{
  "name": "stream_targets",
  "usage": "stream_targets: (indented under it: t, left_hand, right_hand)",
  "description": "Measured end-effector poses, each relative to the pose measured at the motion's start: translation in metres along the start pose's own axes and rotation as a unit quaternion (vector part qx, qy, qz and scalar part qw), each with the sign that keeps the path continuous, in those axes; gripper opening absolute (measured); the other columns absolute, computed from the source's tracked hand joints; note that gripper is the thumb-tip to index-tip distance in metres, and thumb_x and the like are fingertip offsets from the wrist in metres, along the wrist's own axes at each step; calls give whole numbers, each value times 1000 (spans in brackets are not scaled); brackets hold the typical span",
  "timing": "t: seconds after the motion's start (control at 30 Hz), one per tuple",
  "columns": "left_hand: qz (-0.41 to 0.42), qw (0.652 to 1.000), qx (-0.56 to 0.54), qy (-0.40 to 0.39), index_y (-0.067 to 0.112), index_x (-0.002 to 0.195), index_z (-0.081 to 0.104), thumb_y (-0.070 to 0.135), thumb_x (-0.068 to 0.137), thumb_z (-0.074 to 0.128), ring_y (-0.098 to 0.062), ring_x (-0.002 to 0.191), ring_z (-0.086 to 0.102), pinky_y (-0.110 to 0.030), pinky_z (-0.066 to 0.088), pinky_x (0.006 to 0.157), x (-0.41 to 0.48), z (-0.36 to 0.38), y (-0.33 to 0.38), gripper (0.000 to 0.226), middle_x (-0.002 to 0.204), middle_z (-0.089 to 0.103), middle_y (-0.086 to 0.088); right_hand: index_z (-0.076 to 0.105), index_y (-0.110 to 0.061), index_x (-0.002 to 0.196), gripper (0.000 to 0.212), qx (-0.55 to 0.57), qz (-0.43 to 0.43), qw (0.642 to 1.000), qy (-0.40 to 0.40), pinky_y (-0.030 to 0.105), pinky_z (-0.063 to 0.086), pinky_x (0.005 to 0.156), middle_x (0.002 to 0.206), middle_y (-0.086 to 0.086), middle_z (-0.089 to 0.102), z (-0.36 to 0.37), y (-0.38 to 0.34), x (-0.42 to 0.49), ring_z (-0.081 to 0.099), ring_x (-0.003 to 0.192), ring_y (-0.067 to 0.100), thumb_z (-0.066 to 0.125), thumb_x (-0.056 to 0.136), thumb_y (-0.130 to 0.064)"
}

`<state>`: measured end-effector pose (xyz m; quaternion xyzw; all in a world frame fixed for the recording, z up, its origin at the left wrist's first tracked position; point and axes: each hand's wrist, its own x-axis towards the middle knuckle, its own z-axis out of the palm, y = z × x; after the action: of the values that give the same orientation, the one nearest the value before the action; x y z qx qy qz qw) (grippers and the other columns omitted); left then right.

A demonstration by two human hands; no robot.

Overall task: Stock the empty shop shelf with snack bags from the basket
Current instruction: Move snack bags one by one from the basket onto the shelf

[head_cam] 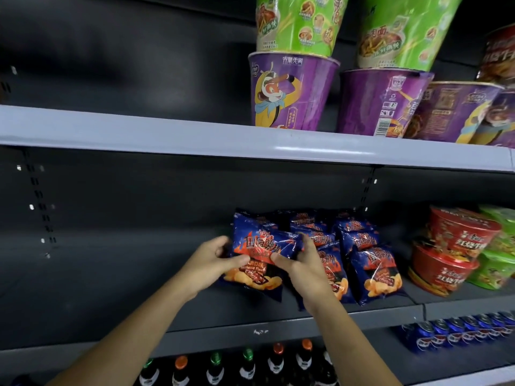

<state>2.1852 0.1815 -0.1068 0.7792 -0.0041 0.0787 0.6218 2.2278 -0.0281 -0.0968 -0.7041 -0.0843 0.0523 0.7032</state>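
Spanning the view, the shelf [111, 288] lies bare on its left half, so much stocking seems left; several snack bags [373, 271] stand right of centre. Another bag [267, 246], at their left end, is pinched by left grip [214, 263] and right grip [301, 264].

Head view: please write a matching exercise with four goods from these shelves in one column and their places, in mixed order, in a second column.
Things
1. purple cups
2. red bowls
3. bottles
4. held bag

Places
A. between the left hand and the right hand
B. under the green cups
C. right of the shelved bags
D. at the bottom edge of the view

Pairs: 1-B, 2-C, 3-D, 4-A
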Motion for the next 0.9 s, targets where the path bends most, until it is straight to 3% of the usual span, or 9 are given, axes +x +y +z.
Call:
stream_targets:
  t: [0.13, 0.2, 0.37, 0.53, 0.63, 0.7, 0.9]
  left_hand:
    - [-14, 999, -35, 5, 16, 112, 67, 15, 88, 75, -16, 99, 73, -22, 57, 79, 1, 13, -9, 25, 103, 78, 2]
    - [-16, 999, -32, 6, 18, 112, 68, 16, 89, 74, -14, 97, 74, -27, 58, 83, 3, 17, -13, 24, 103, 78, 4]
    - [-22, 999, 18, 31, 23, 107, 71, 26, 87, 77, -11, 92, 75, -41, 57, 92, 17, 17, -27, 21, 100, 78, 7]
    - [-31, 996, 49, 61, 25, 101, 71, 27, 85, 78, -9, 90, 74, -41, 58, 90, 32, 22, -47, 17, 98, 78, 7]
    - [-32, 995, 64, 76, 26, 101, 69, 25, 85, 78, -5, 93, 71, -39, 57, 92, 40, 26, -57, 19, 99, 76, 8]
    - [-29, 994, 68, 82, 28, 102, 68, 26, 84, 78, -4, 94, 69, -38, 57, 92, 47, 28, -64, 21, 100, 75, 9]
    - [-29, 986, 114, 116, 33, 97, 60, 33, 84, 77, -3, 86, 68, -37, 58, 83, 62, 33, -72, 22, 93, 72, 11]
  right_hand:
    - [48, -29, 118, 56, -25, 6, 997, 68, 49, 56, 95, 116, 6, 68, 7, 13, 8, 70, 103, 25, 86, 77, -23]
    - [50, -31, 111, 49, -61, 3, 994, 87, 48, 56, 94, 119, 5, 64, 9, 16, 10, 68, 104, 25, 86, 78, -29]
    - [52, -23, 124, 44, -96, 0, 989, 112, 48, 57, 92, 120, 0, 61, 9, 20, 18, 67, 104, 24, 77, 88, -25]
    - [48, -12, 144, 52, -173, -5, 978, 118, 26, 49, 83, 131, 6, 61, 14, 23, 28, 59, 102, 16, 67, 96, -21]
    - [43, -14, 147, 53, -202, -6, 973, 112, 24, 44, 81, 135, 8, 59, 18, 28, 31, 55, 96, 14, 62, 99, -20]
    - [42, -15, 147, 51, -216, -5, 970, 111, 26, 47, 83, 137, 8, 58, 21, 33, 33, 57, 93, 13, 61, 100, -21]
    - [44, -18, 147, 49, -241, -6, 964, 109, 37, 47, 104, 143, 5, 55, 27, 40, 39, 56, 125, 23, 58, 100, -24]
